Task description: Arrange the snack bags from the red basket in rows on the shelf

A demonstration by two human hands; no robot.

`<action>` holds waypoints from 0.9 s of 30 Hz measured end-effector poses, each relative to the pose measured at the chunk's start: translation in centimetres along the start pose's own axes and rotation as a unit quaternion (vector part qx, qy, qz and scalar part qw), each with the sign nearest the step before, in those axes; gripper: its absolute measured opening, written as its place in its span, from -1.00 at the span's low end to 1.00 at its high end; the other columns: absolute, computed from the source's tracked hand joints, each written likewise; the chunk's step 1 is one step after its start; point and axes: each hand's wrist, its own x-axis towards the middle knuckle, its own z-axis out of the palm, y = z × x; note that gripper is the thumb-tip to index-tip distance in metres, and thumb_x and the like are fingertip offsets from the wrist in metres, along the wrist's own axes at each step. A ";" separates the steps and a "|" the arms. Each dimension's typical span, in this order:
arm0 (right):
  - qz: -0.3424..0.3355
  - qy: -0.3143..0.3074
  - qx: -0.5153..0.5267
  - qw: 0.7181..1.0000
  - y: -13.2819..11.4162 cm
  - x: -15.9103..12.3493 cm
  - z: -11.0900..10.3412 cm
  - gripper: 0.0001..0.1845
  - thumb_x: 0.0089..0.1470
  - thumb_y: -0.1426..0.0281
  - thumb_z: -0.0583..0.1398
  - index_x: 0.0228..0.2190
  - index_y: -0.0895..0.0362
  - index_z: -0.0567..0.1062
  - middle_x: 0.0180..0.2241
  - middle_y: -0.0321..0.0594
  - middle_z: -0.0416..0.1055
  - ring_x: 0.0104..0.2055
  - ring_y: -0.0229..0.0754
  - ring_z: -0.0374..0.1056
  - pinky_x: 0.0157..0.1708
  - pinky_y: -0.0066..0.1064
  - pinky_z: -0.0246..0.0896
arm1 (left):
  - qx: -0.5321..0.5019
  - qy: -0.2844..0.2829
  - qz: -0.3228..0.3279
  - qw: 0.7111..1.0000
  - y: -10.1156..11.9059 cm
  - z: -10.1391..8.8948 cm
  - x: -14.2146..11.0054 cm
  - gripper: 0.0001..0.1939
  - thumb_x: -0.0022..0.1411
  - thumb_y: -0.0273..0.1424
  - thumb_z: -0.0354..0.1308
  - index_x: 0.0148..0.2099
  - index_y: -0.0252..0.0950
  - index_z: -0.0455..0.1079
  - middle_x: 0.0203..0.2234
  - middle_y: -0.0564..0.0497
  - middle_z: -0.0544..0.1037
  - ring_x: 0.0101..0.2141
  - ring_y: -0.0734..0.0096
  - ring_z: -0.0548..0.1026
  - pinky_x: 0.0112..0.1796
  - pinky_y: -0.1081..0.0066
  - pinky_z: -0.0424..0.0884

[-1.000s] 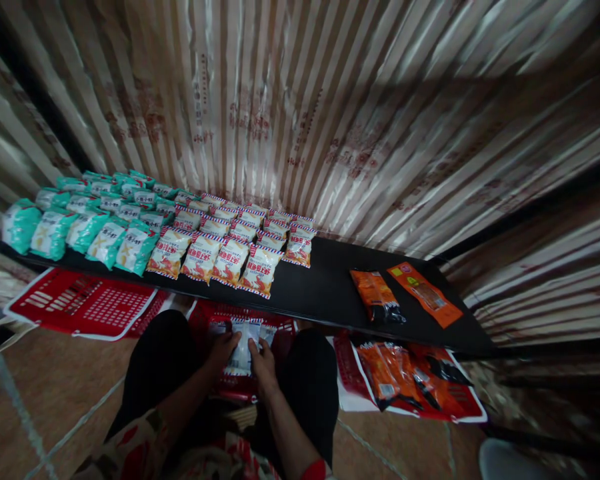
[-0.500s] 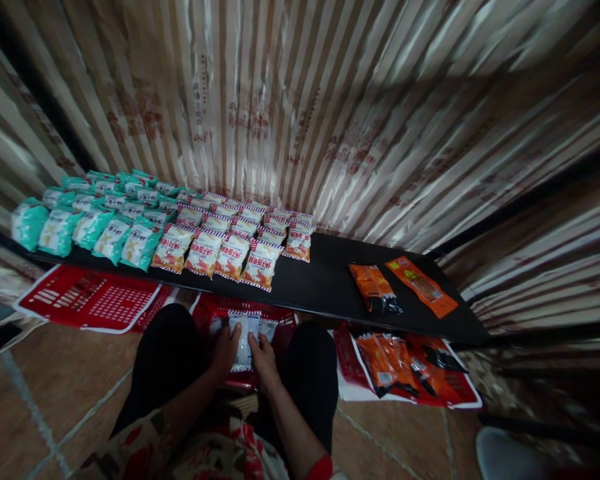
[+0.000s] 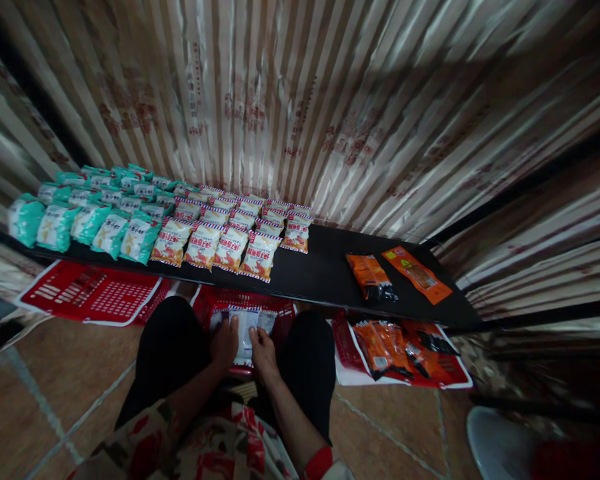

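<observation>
Between my knees, my left hand (image 3: 225,343) and my right hand (image 3: 263,351) grip a snack bag (image 3: 244,333) by its two sides, thumbs on top. Its pale back, printed in grey, faces up, and a red-blue striped edge runs along its top. Below it sits a red basket (image 3: 280,305) with more such bags partly showing. Just beyond, on a black shelf (image 3: 320,280), stand rows of white and orange snack bags (image 3: 257,257) with striped edges. To their left are rows of teal and white snack bags (image 3: 139,237).
Two orange packets (image 3: 369,277) lie on the shelf's right part. Below them a red basket (image 3: 455,375) holds several orange and black packets (image 3: 387,347). Another red basket (image 3: 95,293) is at left. A striped curtain (image 3: 260,87) hangs behind the shelf. A pale round-edged object (image 3: 495,433) is at lower right.
The camera view shifts slightly, so the shelf and baskets appear a little higher. Both hands stay on the bag, with only slight shifts of the fingers. The rows on the shelf look unchanged.
</observation>
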 end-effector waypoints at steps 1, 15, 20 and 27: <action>0.004 -0.003 0.006 1.000 -0.1 -0.1 0.0 -0.38 -0.15 -0.06 0.14 -0.26 0.21 0.47 -0.39 -0.19 0.49 -0.31 -0.13 0.38 -0.30 -0.40 0.26 | 0.004 -0.001 -0.001 1.000 0.1 -0.1 0.0 -0.48 0.32 -0.17 -0.38 -0.04 -0.34 0.30 -0.17 -0.21 0.52 -0.13 0.20 0.48 -0.12 0.30 0.31; 0.059 -0.023 0.054 0.997 -2.2 -0.6 -0.5 -0.40 -0.20 -0.08 0.17 -0.34 0.20 0.49 -0.40 -0.18 0.50 -0.32 -0.13 0.39 -0.35 -0.42 0.27 | 0.032 -0.011 0.039 0.999 0.0 -0.9 -1.0 -0.53 0.32 -0.19 -0.34 -0.03 -0.31 0.28 -0.20 -0.20 0.53 -0.16 0.17 0.49 -0.17 0.29 0.31; 0.046 -0.008 0.064 0.997 -1.8 -0.5 -0.3 -0.41 -0.25 -0.07 0.20 -0.37 0.20 0.47 -0.44 -0.21 0.47 -0.39 -0.18 0.37 -0.38 -0.44 0.25 | 0.027 -0.016 0.049 0.998 -0.2 -0.9 -1.2 -0.54 0.33 -0.23 -0.37 -0.09 -0.32 0.30 -0.21 -0.18 0.53 -0.16 0.21 0.49 -0.17 0.32 0.31; 0.048 0.007 0.083 0.995 -1.6 -0.5 0.0 -0.47 -0.28 -0.03 0.24 -0.43 0.18 0.45 -0.53 -0.28 0.42 -0.45 -0.21 0.32 -0.42 -0.44 0.22 | 0.017 -0.020 0.047 0.999 -0.6 -0.8 -1.0 -0.55 0.34 -0.25 -0.38 -0.14 -0.31 0.31 -0.22 -0.16 0.54 -0.17 0.25 0.49 -0.16 0.35 0.30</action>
